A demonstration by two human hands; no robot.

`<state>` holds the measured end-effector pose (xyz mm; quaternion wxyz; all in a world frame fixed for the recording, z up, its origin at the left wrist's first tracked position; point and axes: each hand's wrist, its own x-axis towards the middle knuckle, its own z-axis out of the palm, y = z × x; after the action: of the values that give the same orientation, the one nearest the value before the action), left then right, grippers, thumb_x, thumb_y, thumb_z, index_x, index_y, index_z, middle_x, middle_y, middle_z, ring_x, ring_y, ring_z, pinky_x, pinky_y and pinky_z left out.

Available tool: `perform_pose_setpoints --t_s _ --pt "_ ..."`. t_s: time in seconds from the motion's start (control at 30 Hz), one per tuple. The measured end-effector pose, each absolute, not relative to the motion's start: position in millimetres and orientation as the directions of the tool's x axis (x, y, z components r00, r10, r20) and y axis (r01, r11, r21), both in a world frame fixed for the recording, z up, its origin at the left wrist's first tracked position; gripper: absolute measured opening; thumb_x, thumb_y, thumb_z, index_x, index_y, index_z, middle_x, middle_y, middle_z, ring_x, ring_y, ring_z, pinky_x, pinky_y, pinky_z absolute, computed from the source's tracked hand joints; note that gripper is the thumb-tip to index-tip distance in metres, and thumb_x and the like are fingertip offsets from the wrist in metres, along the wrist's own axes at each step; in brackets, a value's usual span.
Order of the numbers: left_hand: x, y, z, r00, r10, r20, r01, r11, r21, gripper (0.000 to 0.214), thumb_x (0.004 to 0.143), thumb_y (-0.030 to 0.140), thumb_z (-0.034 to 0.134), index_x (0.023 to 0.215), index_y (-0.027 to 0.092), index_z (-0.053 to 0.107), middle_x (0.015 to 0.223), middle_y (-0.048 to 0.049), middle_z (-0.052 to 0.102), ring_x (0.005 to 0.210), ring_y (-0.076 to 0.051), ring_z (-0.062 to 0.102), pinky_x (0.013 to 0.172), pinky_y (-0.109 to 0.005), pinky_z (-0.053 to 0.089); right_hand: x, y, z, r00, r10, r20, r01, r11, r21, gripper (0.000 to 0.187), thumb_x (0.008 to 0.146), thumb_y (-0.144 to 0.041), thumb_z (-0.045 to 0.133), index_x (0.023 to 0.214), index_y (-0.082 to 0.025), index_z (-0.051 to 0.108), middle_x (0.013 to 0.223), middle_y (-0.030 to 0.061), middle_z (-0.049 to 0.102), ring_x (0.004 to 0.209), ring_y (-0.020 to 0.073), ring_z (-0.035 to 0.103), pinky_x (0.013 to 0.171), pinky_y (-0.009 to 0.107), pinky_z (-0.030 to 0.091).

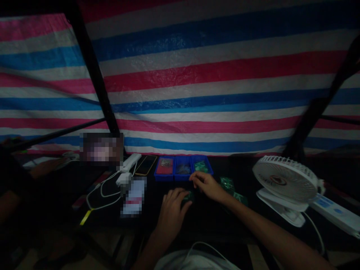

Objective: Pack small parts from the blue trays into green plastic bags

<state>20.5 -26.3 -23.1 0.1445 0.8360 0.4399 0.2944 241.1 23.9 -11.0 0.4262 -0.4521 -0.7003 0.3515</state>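
On the dark table, my left hand (173, 206) is curled with thumb and forefinger around a small dark green piece (189, 196), its details too dim to read. My right hand (207, 184) reaches in from the right, fingertips pinched together just in front of the blue bins; whatever they may hold is too small to make out. The left blue bin (155, 176) holds something red with small pale bits on top. In the middle bin (182, 177) lie dark bluish pieces, and green pieces (201, 165) fill the right one. Beside my right forearm lie shiny green pieces (227, 183).
A white clip fan (284, 182) and a long white power strip (336, 213) stand at right. Left of the bins are a phone (146, 165), white cables (107, 195) and a blurred-out card (135, 197). Another person's hand (46, 167) rests far left. Striped sheeting (197, 82) hangs behind.
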Motion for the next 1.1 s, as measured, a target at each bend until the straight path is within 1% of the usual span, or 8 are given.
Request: perform_pose_setpoints --t_s 0.17,0.33,0.47,0.57,0.63,0.77,0.93,1.1 --pt "19.8 -25.0 -22.8 0.427 0.828 0.364 0.675 -0.56 0.481 0.028 0.099 0.027 0.068 0.126 0.028 0.07 0.127 -0.0061 0.068 0.114 -0.028 0.062 0.095 -0.044 0.048 240.1 22.5 -11.2 -0.265 0.927 0.266 0.342 0.348 -0.873 0.037 0.103 -0.053 0.055 0.1 -0.018 0.069 0.073 -0.001 0.062 0.055 0.0117 0.05 0.052 0.022 0.036" --pt "18.5 -31.3 -16.0 0.579 0.741 0.34 0.567 -0.666 0.484 0.042 0.097 0.032 0.071 0.139 0.034 0.064 0.15 -0.0051 0.06 0.137 -0.03 0.052 0.111 -0.051 0.045 240.6 23.1 -10.6 -0.245 0.93 0.273 0.322 0.344 -0.882 0.038 0.102 -0.054 0.055 0.101 -0.019 0.069 0.072 -0.0015 0.062 0.055 0.0115 0.05 0.051 0.022 0.037" --pt "16.5 -38.5 -9.4 0.71 0.642 0.29 0.419 -0.716 0.558 0.046 0.101 0.022 0.066 0.144 0.038 0.061 0.153 0.0003 0.059 0.143 -0.022 0.051 0.121 -0.044 0.04 240.7 23.1 -10.8 -0.233 0.93 0.286 0.325 0.351 -0.878 0.037 0.102 -0.053 0.055 0.1 -0.019 0.069 0.072 -0.0015 0.062 0.056 0.0119 0.05 0.051 0.022 0.036" --pt "15.8 -41.0 -6.2 0.74 0.612 0.279 0.352 -0.705 0.615 0.045 0.099 0.021 0.069 0.141 0.036 0.064 0.158 0.0003 0.054 0.147 -0.021 0.047 0.125 -0.04 0.038 239.9 22.1 -10.5 -0.246 0.926 0.287 0.327 0.358 -0.875 0.036 0.102 -0.052 0.056 0.098 -0.018 0.069 0.072 -0.0013 0.062 0.057 0.0123 0.051 0.053 0.022 0.037" --pt "16.2 -41.2 -5.4 0.756 0.591 0.281 0.319 -0.708 0.63 0.039 0.098 0.023 0.07 0.136 0.035 0.069 0.155 -0.0005 0.058 0.147 -0.022 0.048 0.124 -0.04 0.038 239.2 21.3 -9.8 -0.251 0.927 0.278 0.325 0.351 -0.878 0.035 0.102 -0.051 0.056 0.098 -0.018 0.069 0.071 -0.0016 0.062 0.056 0.0118 0.05 0.052 0.022 0.037" --pt "18.1 -40.9 -5.2 0.761 0.575 0.3 0.282 -0.71 0.645 0.029 0.096 0.027 0.074 0.124 0.035 0.076 0.14 -0.0009 0.07 0.136 -0.023 0.057 0.118 -0.041 0.043 238.4 19.5 -6.7 -0.262 0.934 0.242 0.325 0.321 -0.889 0.035 0.102 -0.051 0.056 0.1 -0.018 0.069 0.072 -0.0018 0.061 0.052 0.0104 0.048 0.049 0.022 0.035" --pt "18.5 -42.9 -2.4 0.738 0.612 0.284 0.322 -0.69 0.648 0.049 0.082 0.04 0.088 0.129 0.036 0.074 0.132 -0.0042 0.068 0.124 -0.026 0.06 0.108 -0.04 0.049 237.7 17.3 -3.3 -0.272 0.938 0.214 0.331 0.3 -0.895 0.038 0.1 -0.054 0.057 0.1 -0.018 0.069 0.072 -0.0014 0.062 0.053 0.0108 0.049 0.049 0.021 0.036" --pt "18.8 -41.6 -5.8 0.68 0.687 0.257 0.412 -0.648 0.641 0.041 0.085 0.036 0.086 0.125 0.033 0.075 0.119 -0.0037 0.067 0.114 -0.025 0.06 0.101 -0.038 0.049 238.5 18.5 -7.2 -0.285 0.935 0.212 0.332 0.304 -0.893 0.039 0.101 -0.054 0.056 0.101 -0.018 0.07 0.073 -0.0012 0.062 0.053 0.0106 0.049 0.047 0.021 0.036"
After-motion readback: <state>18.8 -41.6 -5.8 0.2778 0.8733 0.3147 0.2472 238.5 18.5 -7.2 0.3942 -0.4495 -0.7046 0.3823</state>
